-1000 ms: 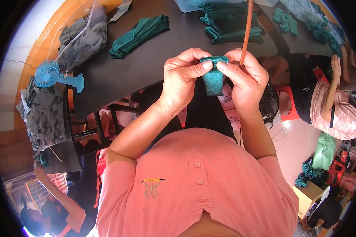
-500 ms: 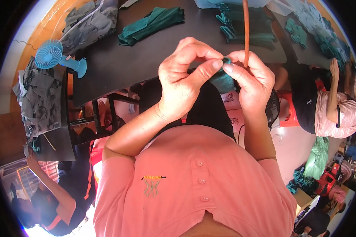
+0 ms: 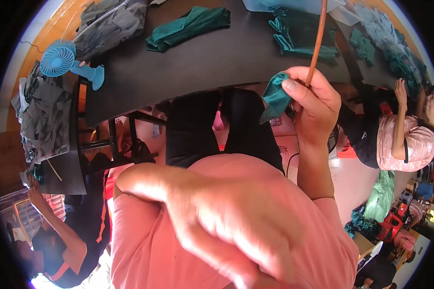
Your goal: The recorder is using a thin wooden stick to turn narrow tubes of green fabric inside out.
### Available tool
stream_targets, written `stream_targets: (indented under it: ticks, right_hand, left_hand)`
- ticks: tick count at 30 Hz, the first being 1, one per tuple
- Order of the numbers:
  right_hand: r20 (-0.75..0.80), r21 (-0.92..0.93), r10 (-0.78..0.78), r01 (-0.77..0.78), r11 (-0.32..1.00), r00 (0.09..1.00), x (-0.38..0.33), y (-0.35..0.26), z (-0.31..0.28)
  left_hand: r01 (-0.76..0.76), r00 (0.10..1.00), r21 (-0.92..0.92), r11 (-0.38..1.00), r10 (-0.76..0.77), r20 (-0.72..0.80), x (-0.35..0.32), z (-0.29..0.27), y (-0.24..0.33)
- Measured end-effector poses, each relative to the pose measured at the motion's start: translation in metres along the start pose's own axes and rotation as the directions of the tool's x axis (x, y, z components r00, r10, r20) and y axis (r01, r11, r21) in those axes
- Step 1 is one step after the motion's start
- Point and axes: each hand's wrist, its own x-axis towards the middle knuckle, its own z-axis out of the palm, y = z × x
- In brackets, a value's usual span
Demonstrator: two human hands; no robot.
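Thumb and fingertips of my right hand (image 3: 316, 103) pinch a small dark green velvety piece of cloth (image 3: 276, 100), whose loose end hangs down to the left. A thin brown stick (image 3: 318, 43) rises from between the fingers of the same hand, over the table edge. My left hand (image 3: 236, 221) is close in front of my pink shirt, bent inward at the wrist. Motion smears its fingers, and whether anything is between them cannot be made out.
On the black table (image 3: 178, 77) lie a folded green cloth (image 3: 188, 29), a green cloth stack (image 3: 306, 36) and a blue fan (image 3: 58, 59). Grey cloth pieces (image 3: 46, 115) are heaped at left. Co-workers sit at left (image 3: 72, 241) and right (image 3: 400, 139).
My left hand has left the green cloth and swung down toward my chest. My right hand keeps the cloth and stick; the cloth now hangs in view, and the stick leans more to the right.
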Motion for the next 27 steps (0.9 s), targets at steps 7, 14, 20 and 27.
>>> stream_targets:
  ticks: [7,14,20,27]
  right_hand:
    - [0.090,-0.173,-0.128,0.142,0.975,0.988,0.002,0.004,0.000]
    - [0.176,-0.234,-0.175,0.214,0.949,0.969,0.002,0.005,0.001]
    - [0.195,-0.271,-0.196,0.245,0.931,0.961,0.000,0.004,0.004]
    - [0.203,-0.282,-0.193,0.246,0.927,0.960,-0.003,0.004,0.005]
  left_hand:
    - [0.480,0.591,0.449,0.753,0.101,-0.801,-0.036,-0.060,-0.017]
    - [0.359,0.485,0.435,0.826,0.233,-0.843,-0.044,-0.059,-0.028]
    - [0.370,0.617,0.658,0.656,0.355,-0.702,-0.051,-0.060,-0.032]
    - [0.374,0.547,0.634,0.676,0.392,-0.740,-0.047,-0.057,-0.038]
